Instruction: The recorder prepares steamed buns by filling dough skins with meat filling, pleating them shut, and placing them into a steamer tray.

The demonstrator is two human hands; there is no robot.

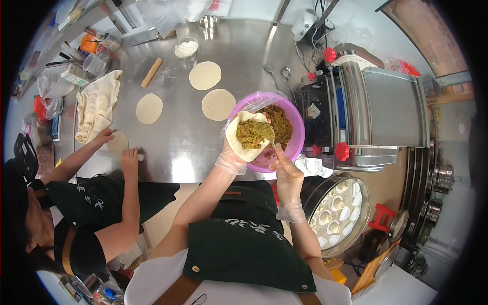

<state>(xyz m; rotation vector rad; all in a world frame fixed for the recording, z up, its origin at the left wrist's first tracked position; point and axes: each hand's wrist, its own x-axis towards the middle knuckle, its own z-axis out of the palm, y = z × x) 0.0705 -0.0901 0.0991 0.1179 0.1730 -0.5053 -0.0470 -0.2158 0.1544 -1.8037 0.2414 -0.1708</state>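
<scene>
The left hand (233,156) wears a clear plastic glove and is curled under a round dough wrapper (232,136), holding it up like a little dish. A big heap of green-brown filling (251,133) sits in the middle of it. The right hand (288,175) has a clear glove too, and its fingers are closed on the handle of a spoon (275,144) — the spoon's tip is at the right side of the heap. The wrapper hides part of the left side of a purple bowl (300,122), which has more of the same filling inside.

The bowl is on a shiny metal table (170,137). Two flat dough rounds (205,75) lie near it, and another dough circle (149,109) is farther left, below a wooden rolling pin (151,72). A cup of white powder (186,49) stands toward the back.

On the left, a co-worker (114,213) has both hands at a small piece of dough (118,141). On the right — below the table edge — a big round pan (365,231) is full of pale, shaped dough pieces (336,204)
</scene>
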